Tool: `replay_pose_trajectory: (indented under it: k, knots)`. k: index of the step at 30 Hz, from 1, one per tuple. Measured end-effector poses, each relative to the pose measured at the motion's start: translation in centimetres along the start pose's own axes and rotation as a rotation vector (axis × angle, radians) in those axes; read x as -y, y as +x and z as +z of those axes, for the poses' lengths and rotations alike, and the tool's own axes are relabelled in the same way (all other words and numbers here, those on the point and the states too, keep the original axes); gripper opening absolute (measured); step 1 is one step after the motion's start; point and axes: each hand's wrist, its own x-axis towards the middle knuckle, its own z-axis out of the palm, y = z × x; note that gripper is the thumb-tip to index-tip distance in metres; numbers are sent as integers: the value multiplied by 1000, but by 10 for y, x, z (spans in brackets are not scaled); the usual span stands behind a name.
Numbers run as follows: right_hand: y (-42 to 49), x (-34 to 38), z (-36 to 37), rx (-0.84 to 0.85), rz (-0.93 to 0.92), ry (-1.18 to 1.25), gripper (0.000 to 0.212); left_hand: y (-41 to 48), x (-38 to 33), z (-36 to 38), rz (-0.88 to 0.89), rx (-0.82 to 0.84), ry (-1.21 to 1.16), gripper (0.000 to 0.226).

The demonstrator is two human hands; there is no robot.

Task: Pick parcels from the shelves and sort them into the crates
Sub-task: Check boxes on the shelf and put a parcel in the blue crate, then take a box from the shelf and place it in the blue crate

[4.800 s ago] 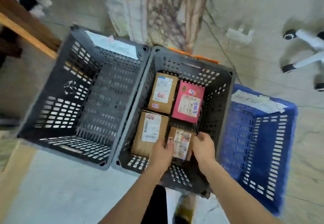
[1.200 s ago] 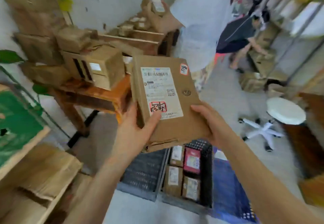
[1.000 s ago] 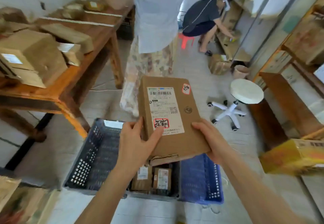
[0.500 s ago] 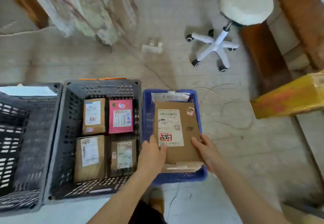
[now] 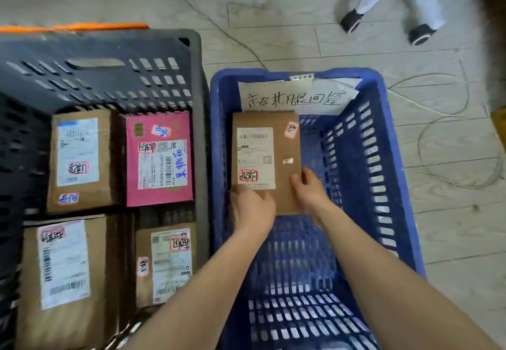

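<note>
While both hands reach down into the blue crate (image 5: 394, 185), the flat brown parcel (image 5: 284, 185) lies label-up on the crate floor, in the far left corner, its far edge up against the wall that carries the handwritten paper label (image 5: 295, 98). The left hand (image 5: 253, 210) covers the parcel's near left corner with fingers curled and close together, though I cannot tell whether they pinch the edge or merely press on it. The right hand (image 5: 310, 191) rests on the parcel's near right part, fingers together and laid flat on the cardboard, which reads as steadying rather than gripping. Tucking the parcel into a corner probably keeps the rest of the floor free for later ones, and keeping the shipping label upward leaves it readable. Next door, the dark grey crate (image 5: 197, 57) touches the blue one and holds 4 parcels in a tidy 2-by-2 grid: 3 brown and 1 pink parcel (image 5: 158, 158), all label-up, which suggests the same packing habit. By my judgement this placement is nearly done, with release and withdrawal remaining.
</note>
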Motion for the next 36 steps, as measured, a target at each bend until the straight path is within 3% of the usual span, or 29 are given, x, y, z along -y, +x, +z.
replay_pose_trajectory:
  k: [3,6,9,13,17,20,21,23,27,29,32,36]
  knots:
    - [-17,16,-3,-25,34,-42,38,-13,-7,-12,-33,29,-68,39]
    - [-66,53,-16,-40,29,-73,53,-57,-29,-44,-29,82,-133,39]
    - [-133,109,-29,0,-11,-99,49,-113,-56,-102,-40,72,-255,42]
    - [-234,206,-29,79,-110,-158,43,-190,-84,-213,-101,-89,-464,26]
    - [-351,317,6,272,-284,-181,8,-281,-104,-342,-64,-240,-592,46]
    - [-454,385,50,444,-474,-248,20,-359,-102,-431,-3,-391,-659,8]
    - [-490,399,65,516,-550,-268,34,-386,-96,-457,5,-448,-699,7]
    - [-564,421,96,655,-651,-287,48,-444,-75,-507,31,-572,-802,36]
    - [-702,440,164,915,-760,-327,9,-567,-10,-592,51,-819,-931,34]
    - [-774,437,197,1043,-839,-348,7,-629,29,-626,33,-998,-979,33]
    - [-874,422,239,1228,-922,-350,7,-716,92,-666,53,-1274,-1001,13]
    - [-972,381,293,1384,-1024,-409,15,-803,176,-696,1,-1463,-996,28]
